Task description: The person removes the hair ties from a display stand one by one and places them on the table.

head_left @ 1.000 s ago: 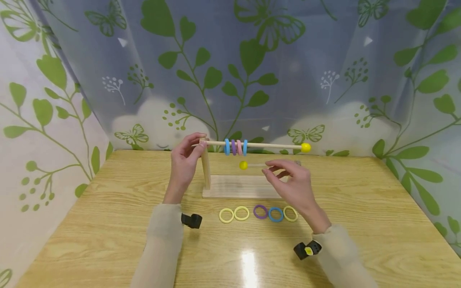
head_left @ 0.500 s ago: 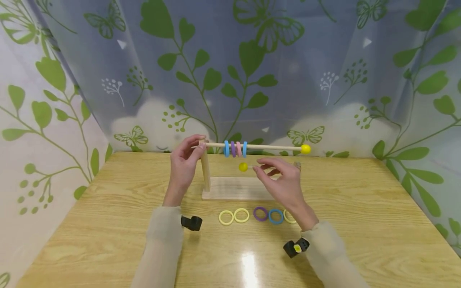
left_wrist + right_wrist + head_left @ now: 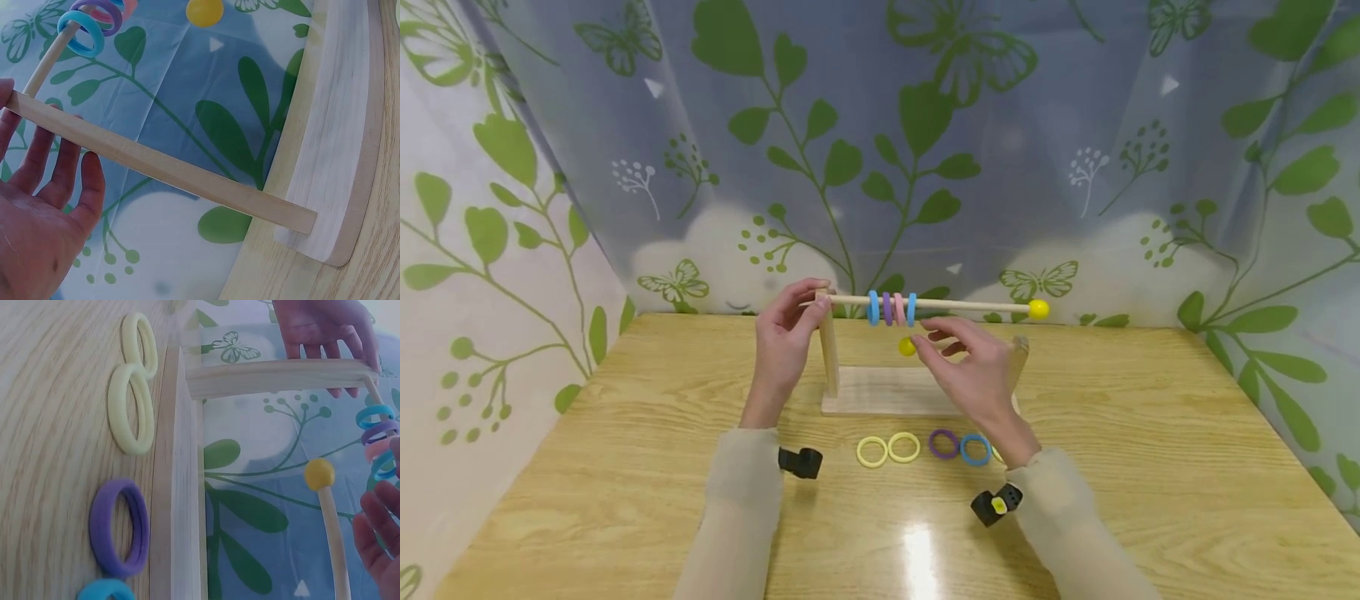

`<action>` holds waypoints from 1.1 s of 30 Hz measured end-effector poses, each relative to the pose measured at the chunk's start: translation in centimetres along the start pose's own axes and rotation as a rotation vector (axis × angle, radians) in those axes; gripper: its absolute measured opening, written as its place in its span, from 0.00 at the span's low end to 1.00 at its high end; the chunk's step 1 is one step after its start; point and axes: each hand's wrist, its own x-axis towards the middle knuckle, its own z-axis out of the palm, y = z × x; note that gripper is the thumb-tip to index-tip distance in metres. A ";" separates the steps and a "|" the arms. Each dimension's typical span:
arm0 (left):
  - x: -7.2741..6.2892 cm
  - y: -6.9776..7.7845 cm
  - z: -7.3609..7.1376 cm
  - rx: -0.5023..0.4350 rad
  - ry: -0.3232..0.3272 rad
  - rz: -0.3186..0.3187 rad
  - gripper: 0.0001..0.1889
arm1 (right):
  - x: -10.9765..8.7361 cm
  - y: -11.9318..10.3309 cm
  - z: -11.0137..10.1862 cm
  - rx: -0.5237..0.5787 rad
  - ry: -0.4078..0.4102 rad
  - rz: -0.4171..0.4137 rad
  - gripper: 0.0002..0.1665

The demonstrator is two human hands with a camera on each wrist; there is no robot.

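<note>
Four coloured rings (image 3: 891,307) sit threaded on the yellow-tipped wooden rod (image 3: 955,305), left hand (image 3: 782,343) pinching its end; right hand (image 3: 973,371), loosely open and empty, is best kept level nearing the lower yellow-tipped dowel (image 3: 907,346).

Stand (image 3: 891,390) and rod (image 3: 970,306) were pale bare wood, matt and smooth under my fingers. Rings (image 3: 903,447) looked soft, matt. Table (image 3: 625,467) was varnished wood grain, glossy. Backdrop (image 3: 925,150) was printed cloth.

Wooden table (image 3: 625,467), light grain. Resting directly on it: wooden stand base (image 3: 880,392); in front, row of loose rings (image 3: 904,447), yellow, purple, blue.
</note>
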 end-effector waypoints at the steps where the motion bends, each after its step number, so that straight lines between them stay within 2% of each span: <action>1: 0.0 0.0 0.0 -0.002 -0.002 0.001 0.13 | 0.0 0.0 0.1 0.001 0.001 0.003 0.12; 20: 0.1 -0.2 0.0 -0.011 0.007 -0.002 0.12 | 0.5 -0.3 1.6 0.002 0.030 0.043 0.07; 26: 0.1 -0.1 0.1 -0.023 0.012 -0.005 0.12 | 0.5 -0.5 1.5 0.000 0.067 0.034 0.06; 33: 0.1 -0.1 0.1 -0.026 0.012 -0.004 0.12 | 0.3 -0.6 1.0 -0.008 0.101 0.069 0.06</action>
